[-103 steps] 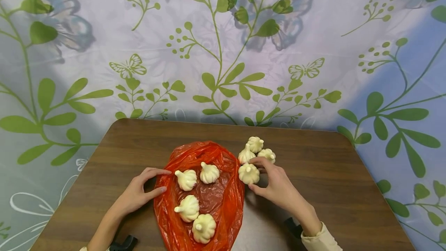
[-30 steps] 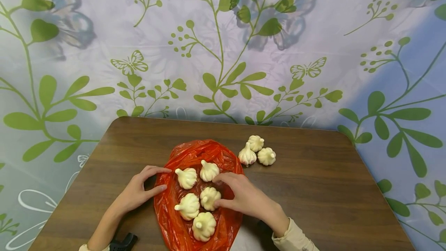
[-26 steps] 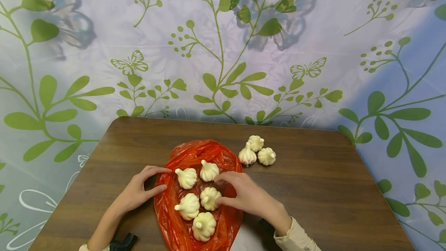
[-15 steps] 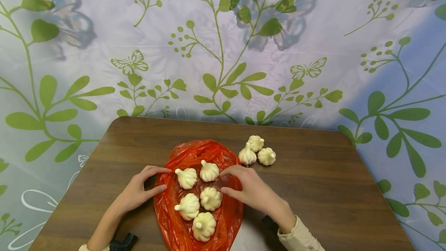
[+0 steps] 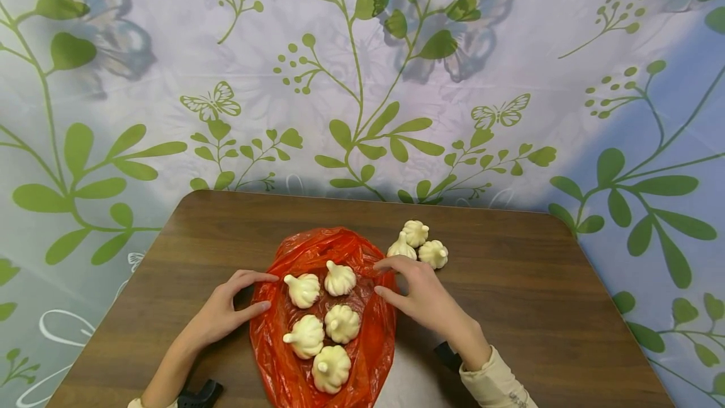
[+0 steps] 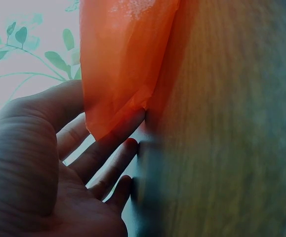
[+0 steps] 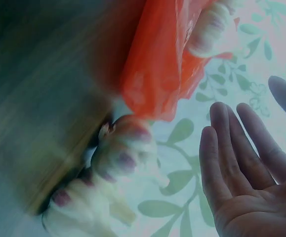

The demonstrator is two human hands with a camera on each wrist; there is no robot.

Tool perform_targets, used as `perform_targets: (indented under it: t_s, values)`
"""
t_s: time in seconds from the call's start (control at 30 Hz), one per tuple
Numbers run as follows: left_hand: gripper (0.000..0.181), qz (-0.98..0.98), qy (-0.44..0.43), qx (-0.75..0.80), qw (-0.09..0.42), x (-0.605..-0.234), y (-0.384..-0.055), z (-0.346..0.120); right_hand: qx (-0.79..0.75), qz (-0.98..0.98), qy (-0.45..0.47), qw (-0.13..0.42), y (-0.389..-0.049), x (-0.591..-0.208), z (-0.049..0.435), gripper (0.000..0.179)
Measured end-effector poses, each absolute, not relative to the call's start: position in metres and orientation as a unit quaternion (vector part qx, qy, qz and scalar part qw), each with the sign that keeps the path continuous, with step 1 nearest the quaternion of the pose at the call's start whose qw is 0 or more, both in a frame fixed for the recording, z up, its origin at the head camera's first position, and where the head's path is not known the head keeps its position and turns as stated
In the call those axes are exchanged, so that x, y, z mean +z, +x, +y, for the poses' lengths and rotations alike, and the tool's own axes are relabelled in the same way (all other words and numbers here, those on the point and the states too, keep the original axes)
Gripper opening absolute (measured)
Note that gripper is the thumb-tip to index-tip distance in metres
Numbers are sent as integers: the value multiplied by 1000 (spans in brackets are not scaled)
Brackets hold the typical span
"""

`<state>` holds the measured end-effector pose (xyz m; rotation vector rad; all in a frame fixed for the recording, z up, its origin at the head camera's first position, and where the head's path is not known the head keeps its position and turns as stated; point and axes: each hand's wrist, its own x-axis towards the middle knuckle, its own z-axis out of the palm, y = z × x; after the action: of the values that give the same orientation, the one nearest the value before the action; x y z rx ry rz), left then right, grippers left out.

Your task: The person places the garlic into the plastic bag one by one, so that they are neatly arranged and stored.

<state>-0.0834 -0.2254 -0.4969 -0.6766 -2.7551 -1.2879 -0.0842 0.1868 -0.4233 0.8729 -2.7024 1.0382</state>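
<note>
A red plastic bag [image 5: 368,357] lies spread with its mouth open in the middle of the table, several white garlic bulbs [image 5: 342,323] inside it. At the bag's left rim, my left hand [image 5: 223,310] has thumb and forefinger spread apart, their tips at the plastic. The left wrist view shows fairly straight fingers [image 6: 118,126] against the bag's edge. My right hand [image 5: 421,294] hovers over the bag's right rim, holding nothing; in the right wrist view its fingers [image 7: 236,153] are extended. Just beyond it sit three more bulbs [image 5: 433,254], one partly hidden by the hand.
The brown wooden table [image 5: 538,307] reaches back to a patterned cloth [image 5: 255,131] with leaves and butterflies. Dark straps or devices [image 5: 201,394] show at both wrists. A pale glossy patch [image 5: 404,373] lies right of the bag.
My right hand brought a garlic bulb from the group at the right into the bag, let go of it, and drew back to the right rim. The left hand stayed in place.
</note>
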Motion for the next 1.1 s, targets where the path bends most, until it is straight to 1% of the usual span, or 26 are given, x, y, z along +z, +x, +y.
perform_targets:
  t_s: [0.4, 0.7, 0.9, 1.1]
  values:
    - [43, -885, -222, -408, 19, -496, -83, -225, 370, -895, 222, 114, -93, -416, 218, 32]
    - [43, -887, -222, -405, 21, -497, -82, -225, 365, -894, 216, 144, -99, -416, 233, 47]
    - [42, -886, -223, -406, 20, -497, -83, -226, 355, -899, 199, 162, -101, -418, 247, 46]
    - [42, -882, -231, -410, 24, -496, -83, -226, 345, -906, 173, 174, -103, -420, 267, 49]
